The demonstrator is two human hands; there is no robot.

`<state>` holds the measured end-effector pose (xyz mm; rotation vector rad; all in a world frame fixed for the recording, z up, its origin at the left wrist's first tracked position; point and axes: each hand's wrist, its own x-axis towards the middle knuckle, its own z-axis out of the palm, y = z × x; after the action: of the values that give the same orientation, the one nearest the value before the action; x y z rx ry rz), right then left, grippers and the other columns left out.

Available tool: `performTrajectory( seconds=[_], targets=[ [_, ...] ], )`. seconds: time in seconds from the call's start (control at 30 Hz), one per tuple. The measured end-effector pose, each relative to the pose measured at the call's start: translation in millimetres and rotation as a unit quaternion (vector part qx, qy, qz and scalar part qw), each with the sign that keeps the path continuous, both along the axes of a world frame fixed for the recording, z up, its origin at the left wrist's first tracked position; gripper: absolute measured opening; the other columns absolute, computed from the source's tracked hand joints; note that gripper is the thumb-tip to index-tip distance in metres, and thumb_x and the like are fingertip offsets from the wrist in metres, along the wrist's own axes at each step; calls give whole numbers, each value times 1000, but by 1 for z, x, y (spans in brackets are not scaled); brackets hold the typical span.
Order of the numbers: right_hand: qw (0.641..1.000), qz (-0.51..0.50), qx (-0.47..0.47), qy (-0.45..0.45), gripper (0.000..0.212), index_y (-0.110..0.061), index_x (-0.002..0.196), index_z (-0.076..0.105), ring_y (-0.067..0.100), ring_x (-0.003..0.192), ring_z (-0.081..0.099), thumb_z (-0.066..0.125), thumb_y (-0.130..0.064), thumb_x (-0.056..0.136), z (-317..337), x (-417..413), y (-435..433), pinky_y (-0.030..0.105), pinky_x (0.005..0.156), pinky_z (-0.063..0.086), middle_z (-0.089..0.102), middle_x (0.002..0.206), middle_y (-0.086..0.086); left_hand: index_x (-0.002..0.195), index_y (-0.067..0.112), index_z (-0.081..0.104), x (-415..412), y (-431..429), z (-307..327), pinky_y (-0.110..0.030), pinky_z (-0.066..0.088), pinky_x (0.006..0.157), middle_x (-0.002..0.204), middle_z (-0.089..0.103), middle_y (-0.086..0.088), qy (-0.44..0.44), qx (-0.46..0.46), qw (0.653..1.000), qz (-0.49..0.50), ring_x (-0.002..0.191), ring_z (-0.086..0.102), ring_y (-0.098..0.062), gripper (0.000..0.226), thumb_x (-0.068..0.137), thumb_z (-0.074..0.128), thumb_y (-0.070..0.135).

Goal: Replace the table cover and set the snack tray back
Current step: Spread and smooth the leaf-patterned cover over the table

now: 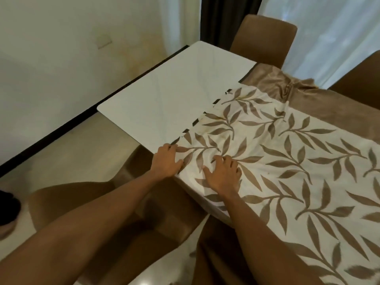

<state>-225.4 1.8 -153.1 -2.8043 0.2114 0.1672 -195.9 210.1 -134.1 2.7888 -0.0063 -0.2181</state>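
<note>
A cream table cover (287, 153) with brown leaf print and a brown velvet border lies over the right part of a white glossy table (168, 95); the table's left end is bare. My left hand (166, 161) grips the cover's edge at the near table edge, fingers curled on the cloth. My right hand (223, 174) presses down on the cover just beside it, fingers spread and bent, bunching the fabric a little. The cloth is wrinkled near my hands and at the far corner. No snack tray is in view.
A brown chair (265, 38) stands at the table's far side, another (357, 79) at the right. A brown chair seat (115, 204) sits below my arms at the near side. A white wall with dark skirting runs along the left; curtains hang behind.
</note>
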Motion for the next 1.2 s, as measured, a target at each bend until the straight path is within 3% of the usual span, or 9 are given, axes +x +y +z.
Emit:
performTrajectory(
  seconds=[0.1, 0.27, 0.53, 0.67, 0.83, 1.0, 1.07, 1.13, 1.2],
  targets=[
    [1000, -9, 2, 13, 65, -30, 147, 39, 32, 146, 27, 46, -67, 94, -2, 9, 6, 52, 119, 22, 32, 159, 8, 145, 17, 43, 10, 1, 1, -42, 45, 105, 145, 43, -12, 15, 43, 999, 28, 131, 45, -29, 62, 94, 59, 48],
    [998, 38, -38, 25, 81, -37, 162, 3, 33, 157, -2, 20, -78, 95, -24, -3, 12, 54, 124, -5, -4, 171, 8, 136, 18, 47, 22, 5, -1, -42, 50, 95, 131, 52, -11, 13, 46, 997, 62, 118, 54, -28, 46, 99, 53, 44],
    [998, 41, -43, 36, 88, -37, 162, -1, 31, 157, -9, 12, -85, 89, -23, -6, 16, 54, 121, -14, -12, 171, 6, 105, 18, 59, 26, 19, 17, -45, 51, 88, 102, 62, -4, -50, 48, 996, 53, 94, 60, -24, 18, 100, 51, 33],
    [997, 44, -53, 31, 91, -38, 162, -3, 32, 157, -8, 7, -87, 86, -23, -6, 19, 55, 121, -12, -13, 171, 6, 97, 20, 49, 21, 13, 21, -41, 52, 83, 82, 58, 6, -68, -44, 995, 60, 76, 61, -17, 13, 104, 48, 31],
    [994, 61, -52, 73, 89, -37, 161, -8, 31, 156, -15, 14, -84, 90, -14, -6, 16, 53, 121, -14, -18, 170, 6, 105, 15, 49, 17, 11, 30, -22, 45, 61, 84, 60, 2, -21, -227, 971, 76, 76, 62, -18, 14, 104, 50, 30],
    [993, 58, -3, 105, 72, -39, 161, 15, 30, 157, -3, 14, -73, 97, -11, 13, 9, 56, 125, 1, -1, 171, 2, 107, 22, 50, 3, -14, 45, -29, 51, 66, 91, 61, -5, 76, -299, 950, -52, 76, 59, -17, 19, 96, 64, 28],
    [991, 71, 26, 107, 57, -32, 154, 38, 30, 155, 15, 23, -55, 104, 2, 19, 10, 54, 122, 18, 28, 167, 3, 110, 21, 47, -7, -27, 43, -25, 47, 60, 96, 59, -5, 101, -314, 938, -102, 69, 56, -17, 27, 93, 67, 19],
    [978, 13, 184, 96, 47, -24, 123, 67, 24, 128, 52, 28, -44, 107, 32, 21, 17, 45, 105, 39, 64, 131, 4, 114, 20, 42, -16, -35, 40, -17, 39, 49, 97, 57, -8, 124, -353, 921, -108, 56, 47, -9, 36, 91, 68, 10],
    [892, -139, 425, 72, 50, -23, 100, 70, 12, 93, 63, 31, -52, 107, 60, 18, 28, 36, 86, 46, 70, 97, -3, 116, 22, 38, -22, -40, 38, -12, 39, 48, 102, 53, -5, 146, -385, 908, -81, 59, 47, -6, 43, 90, 68, 7]
  ],
)
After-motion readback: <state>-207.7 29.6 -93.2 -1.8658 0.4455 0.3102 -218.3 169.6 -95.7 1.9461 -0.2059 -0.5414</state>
